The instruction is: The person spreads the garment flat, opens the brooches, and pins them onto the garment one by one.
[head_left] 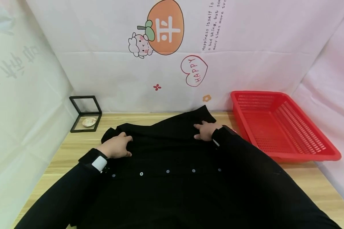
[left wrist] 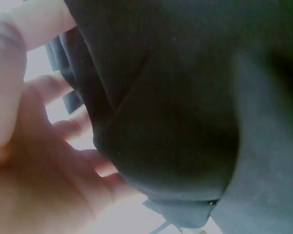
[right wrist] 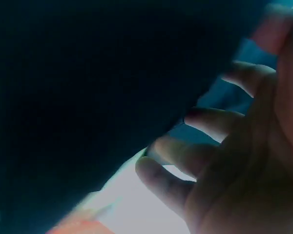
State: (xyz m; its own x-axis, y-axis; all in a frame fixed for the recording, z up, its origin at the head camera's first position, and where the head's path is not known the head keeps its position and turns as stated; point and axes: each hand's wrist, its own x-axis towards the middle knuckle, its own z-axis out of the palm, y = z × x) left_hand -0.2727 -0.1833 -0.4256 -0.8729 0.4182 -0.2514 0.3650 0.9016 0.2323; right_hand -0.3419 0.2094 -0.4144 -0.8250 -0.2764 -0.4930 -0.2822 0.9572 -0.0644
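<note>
A black shirt with a row of small buttons lies spread over the table, a loose flap of its cloth lying across the far side. My left hand rests on the shirt's far left part, thumb and forefinger apart. In the left wrist view, dark cloth hides those fingertips. Over at the far right, my right hand touches the flap with its fingers spread. The right wrist view has the fingers against the edge of the dark cloth.
A red plastic basket stands at the right, beside the right forearm. At the back left is a black hinged frame with a small pale round object in its lower part. White printed sheeting rises behind the wooden table.
</note>
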